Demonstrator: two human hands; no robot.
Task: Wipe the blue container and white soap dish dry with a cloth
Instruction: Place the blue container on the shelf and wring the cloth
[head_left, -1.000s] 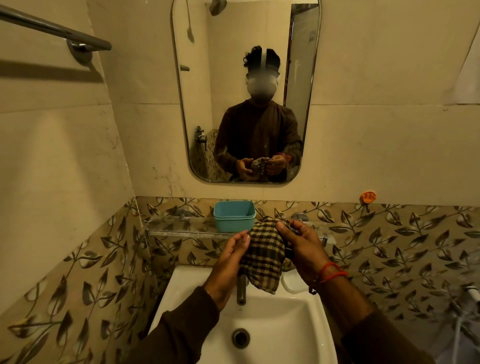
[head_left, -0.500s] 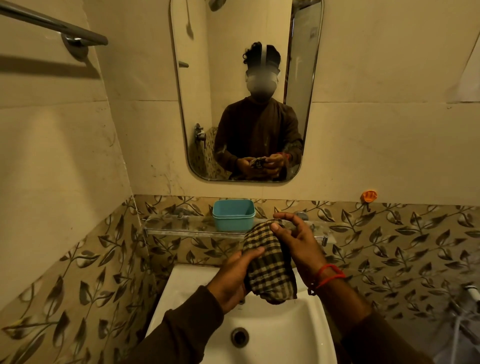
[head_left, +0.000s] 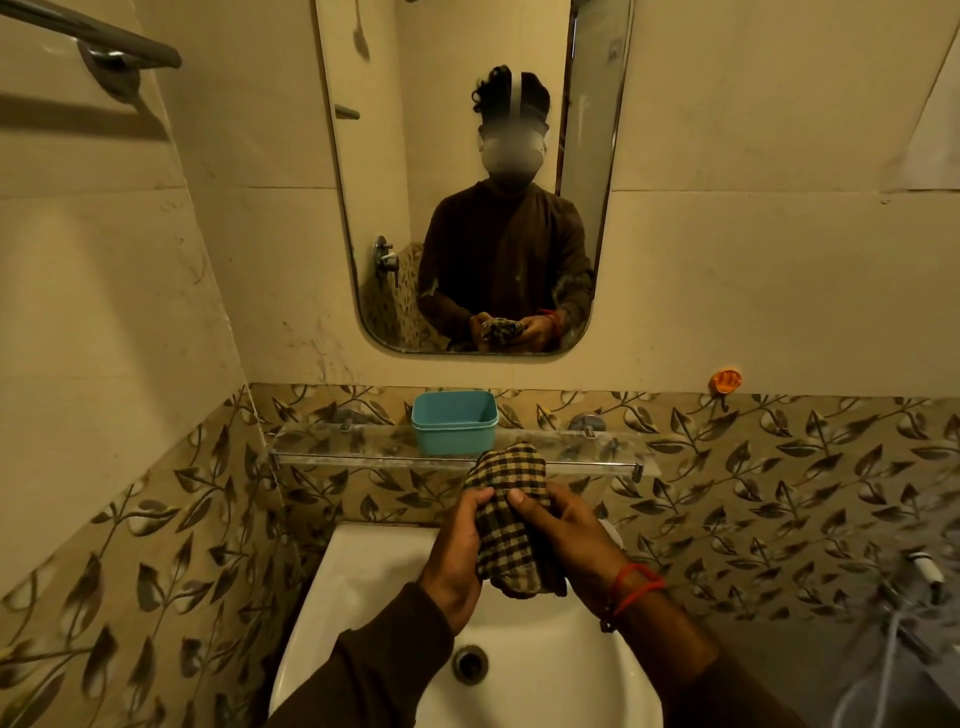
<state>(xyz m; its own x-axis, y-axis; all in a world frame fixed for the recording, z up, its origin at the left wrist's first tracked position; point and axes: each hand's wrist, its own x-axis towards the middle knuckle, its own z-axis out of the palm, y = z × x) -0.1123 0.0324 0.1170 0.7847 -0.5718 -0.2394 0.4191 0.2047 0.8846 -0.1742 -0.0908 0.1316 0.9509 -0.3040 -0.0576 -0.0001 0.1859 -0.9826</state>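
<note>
Both hands have closed in on the one brown-and-cream checked cloth (head_left: 511, 519) since half a second ago, when the right hand's fingers were spread above it; now the left hand (head_left: 457, 553) grips the cloth's left side with curled fingers and the right hand (head_left: 563, 530) grips its right side, thumb pressed on the fabric. The cloth is bunched between them over the far part of the single white ceramic basin (head_left: 363, 582), its lower end hanging free. One blue rectangular plastic container (head_left: 454, 428) stands upright on the one clear glass wall shelf (head_left: 332, 447), just beyond and left of the cloth's top, untouched by either hand. What the cloth may wrap cannot be told; the white soap dish cannot be made out. A red thread bracelet (head_left: 631, 590) circles the right wrist. One rounded mirror (head_left: 467, 176) hangs above the shelf.
</note>
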